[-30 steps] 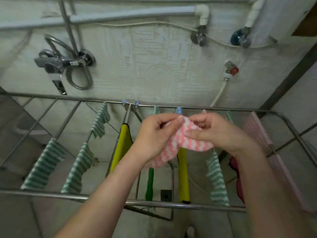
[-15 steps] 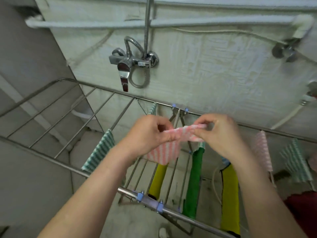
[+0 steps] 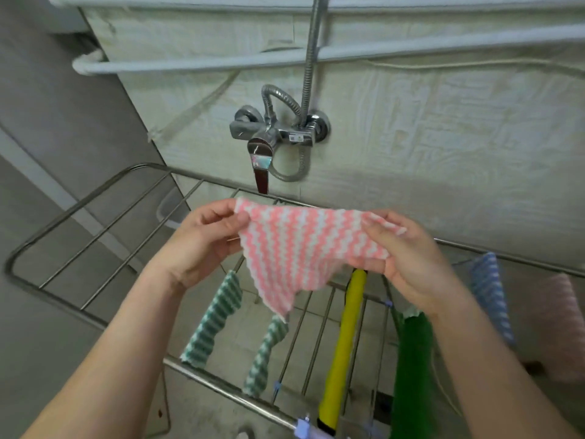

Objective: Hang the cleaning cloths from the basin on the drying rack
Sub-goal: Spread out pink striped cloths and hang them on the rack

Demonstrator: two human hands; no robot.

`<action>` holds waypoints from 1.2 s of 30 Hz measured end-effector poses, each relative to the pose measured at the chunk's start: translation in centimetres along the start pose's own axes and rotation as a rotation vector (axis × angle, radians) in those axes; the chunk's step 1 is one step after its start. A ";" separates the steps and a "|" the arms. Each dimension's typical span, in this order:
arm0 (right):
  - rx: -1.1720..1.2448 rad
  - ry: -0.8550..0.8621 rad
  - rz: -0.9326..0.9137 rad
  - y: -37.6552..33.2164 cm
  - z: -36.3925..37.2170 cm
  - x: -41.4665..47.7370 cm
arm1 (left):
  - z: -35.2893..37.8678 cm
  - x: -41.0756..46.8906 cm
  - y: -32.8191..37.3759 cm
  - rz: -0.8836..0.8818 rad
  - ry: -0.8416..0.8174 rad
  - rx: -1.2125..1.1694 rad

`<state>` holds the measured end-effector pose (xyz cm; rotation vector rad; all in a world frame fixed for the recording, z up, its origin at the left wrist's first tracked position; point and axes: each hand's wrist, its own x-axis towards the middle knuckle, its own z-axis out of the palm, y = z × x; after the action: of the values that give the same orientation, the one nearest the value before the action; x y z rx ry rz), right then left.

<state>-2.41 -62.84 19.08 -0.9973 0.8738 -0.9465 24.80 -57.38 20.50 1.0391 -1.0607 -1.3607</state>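
while the left hand (image 3: 202, 242) pinches the top left corner of a pink-and-white striped cloth (image 3: 300, 251) between thumb and curled fingers (image 3: 221, 217), the right hand (image 3: 408, 258) grips the opposite top corner, thumb over the fabric and fingers folded behind it, so the cloth is spread flat between them and its lower corner hangs down in a point. both hands are closed on the cloth, in the air over the metal drying rack (image 3: 95, 229), above its middle rails and nearer its far edge than its near one. two green-and-white striped cloths (image 3: 215, 321) (image 3: 264, 356) hang from rails below the left hand, toward the rack's near edge. a yellow cloth (image 3: 343, 343) and a dark green one (image 3: 411, 375) hang below the right hand, and a blue striped cloth (image 3: 490, 296) and a pale pink one (image 3: 566, 324) hang toward the rack's right end. a chrome tap (image 3: 272, 137) is fixed to the wall behind the rack
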 end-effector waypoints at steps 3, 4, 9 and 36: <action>-0.154 0.049 -0.033 1.5 3.1 1.6 | -1.8 1.0 -0.6 0.050 0.196 0.026; -0.170 0.052 -0.038 2.2 4.4 2.6 | -3.4 1.8 -0.8 0.092 0.262 0.097; -0.453 0.099 -0.008 5.1 9.6 5.5 | -9.2 4.8 -1.2 0.300 0.385 0.473; -0.966 0.623 0.279 13.2 11.3 20.8 | -16.3 14.9 -11.1 -0.138 -0.129 0.739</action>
<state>18.02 -75.66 6.74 -1.3394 2.0533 -0.5651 37.51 -72.54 5.68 1.5917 -1.6777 -1.1656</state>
